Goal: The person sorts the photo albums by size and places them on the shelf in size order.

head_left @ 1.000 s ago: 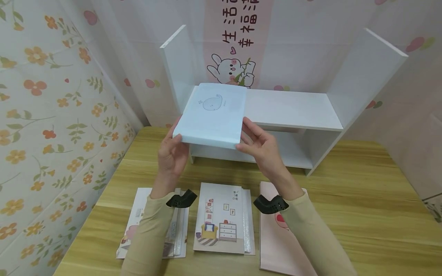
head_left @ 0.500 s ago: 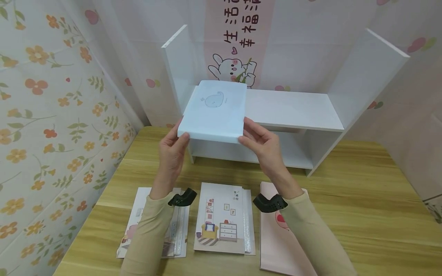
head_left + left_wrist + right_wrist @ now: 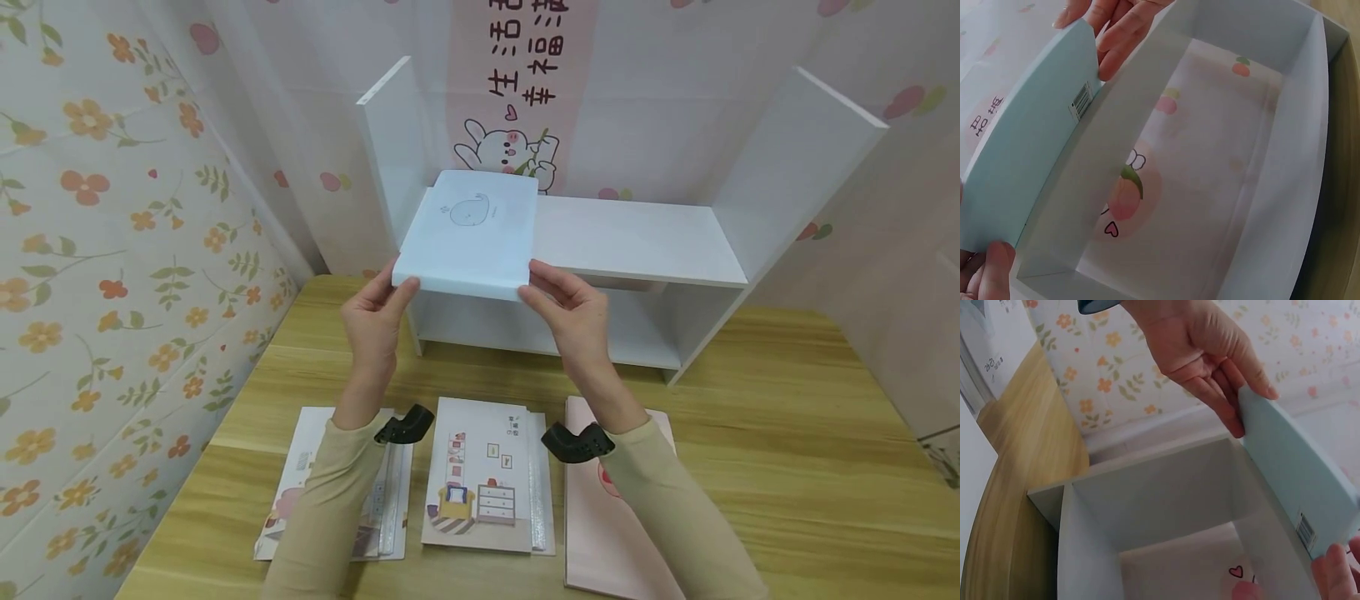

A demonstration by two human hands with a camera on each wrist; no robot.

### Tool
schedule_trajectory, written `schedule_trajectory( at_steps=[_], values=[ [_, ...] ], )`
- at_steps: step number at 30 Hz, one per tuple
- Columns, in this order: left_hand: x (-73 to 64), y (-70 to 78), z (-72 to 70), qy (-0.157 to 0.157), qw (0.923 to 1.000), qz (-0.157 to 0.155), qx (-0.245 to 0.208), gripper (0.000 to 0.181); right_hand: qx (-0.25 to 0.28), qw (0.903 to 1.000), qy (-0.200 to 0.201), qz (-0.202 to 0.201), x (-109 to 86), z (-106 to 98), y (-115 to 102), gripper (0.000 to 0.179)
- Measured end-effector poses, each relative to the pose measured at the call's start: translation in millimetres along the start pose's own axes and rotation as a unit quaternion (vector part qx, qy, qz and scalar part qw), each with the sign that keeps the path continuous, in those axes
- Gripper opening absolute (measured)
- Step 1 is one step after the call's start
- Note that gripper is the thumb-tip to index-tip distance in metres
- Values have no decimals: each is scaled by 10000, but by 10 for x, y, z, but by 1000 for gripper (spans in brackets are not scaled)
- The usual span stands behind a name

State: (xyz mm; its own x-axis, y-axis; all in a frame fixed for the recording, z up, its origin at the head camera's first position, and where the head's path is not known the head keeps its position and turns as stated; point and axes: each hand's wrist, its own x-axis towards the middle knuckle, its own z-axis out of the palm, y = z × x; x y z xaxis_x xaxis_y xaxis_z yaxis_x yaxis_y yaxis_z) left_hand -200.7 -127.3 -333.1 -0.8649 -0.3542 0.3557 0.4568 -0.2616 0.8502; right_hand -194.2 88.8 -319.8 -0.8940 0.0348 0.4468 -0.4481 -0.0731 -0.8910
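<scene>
A light blue book (image 3: 472, 229) with a whale drawing on its cover is held flat over the left part of the white shelf's top board (image 3: 637, 237). My left hand (image 3: 375, 321) grips its near left corner, thumb on the near edge. At the near right corner my right hand (image 3: 573, 312) pinches it, fingers reaching along the side. A barcode (image 3: 1081, 100) shows on the book's underside in the left wrist view. The book's far end lies over the board; whether it touches is unclear. Its near end is in front of the board's edge.
Upright side panels (image 3: 393, 142) flank the top board, the right panel (image 3: 802, 167) standing well apart. On the wooden table (image 3: 810, 450) lie a stack of picture books (image 3: 300, 475) at left, another stack (image 3: 480, 475) in the middle and a pink book (image 3: 607, 542) at right.
The light blue book has shifted slightly to the right and further back over the top board, both hands moving with it. The books on the table have stayed put.
</scene>
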Motion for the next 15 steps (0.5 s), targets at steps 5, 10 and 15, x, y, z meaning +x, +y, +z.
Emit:
schedule_trajectory(
  at_steps=[5, 10, 15],
  values=[
    [8, -19, 9, 3, 9995, 251, 190, 36, -121, 9998, 144, -51, 7, 17, 3, 31],
    [3, -38, 12, 1, 9989, 363, 309, 36, -232, 9995, 176, -133, 2, 23, 3, 28],
    [-22, -49, -12, 24, 9989, 314, 343, 35, -333, 9992, 79, -225, -16, 12, 5, 28]
  ],
)
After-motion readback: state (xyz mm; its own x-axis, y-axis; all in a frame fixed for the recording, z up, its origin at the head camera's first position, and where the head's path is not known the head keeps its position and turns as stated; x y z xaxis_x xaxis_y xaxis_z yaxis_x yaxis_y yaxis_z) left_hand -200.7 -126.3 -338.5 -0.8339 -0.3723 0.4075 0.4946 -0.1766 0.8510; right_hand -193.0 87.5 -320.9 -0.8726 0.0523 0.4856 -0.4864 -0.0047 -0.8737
